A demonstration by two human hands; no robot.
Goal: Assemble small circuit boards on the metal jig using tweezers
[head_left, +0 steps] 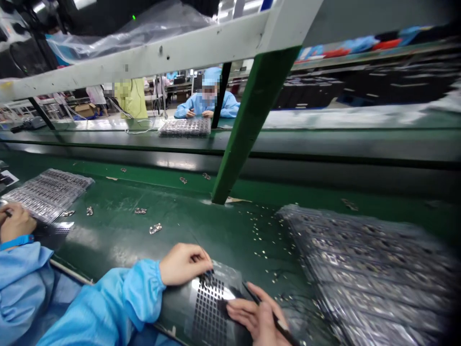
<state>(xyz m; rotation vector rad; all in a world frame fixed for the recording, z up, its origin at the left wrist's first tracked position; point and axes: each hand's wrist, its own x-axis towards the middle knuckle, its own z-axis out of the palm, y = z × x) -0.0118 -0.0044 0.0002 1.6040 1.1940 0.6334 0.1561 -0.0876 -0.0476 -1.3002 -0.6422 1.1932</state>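
Note:
My left hand [185, 264] has its fingers pinched at the top edge of a clear sheet of small black stickers [212, 307]. A small dark part [206, 276] shows at those fingertips, too blurred to name. My right hand [261, 315] is closed round slim black tweezers [279, 327], held like a pen. The tweezers' tip points up and away, beside the sheet's right side. Some right fingers rest over the sheet's right edge. The sheet lies on the green bench [118, 235] between both hands.
Stacked clear trays of small metal parts [370, 274] stand at right. Loose metal parts [155, 228] and scattered shiny bits [264, 240] lie on the bench. A green post [252, 120] rises ahead. At left, a co-worker's hand [16, 223] is near another tray [50, 192]; another person [209, 98] sits opposite.

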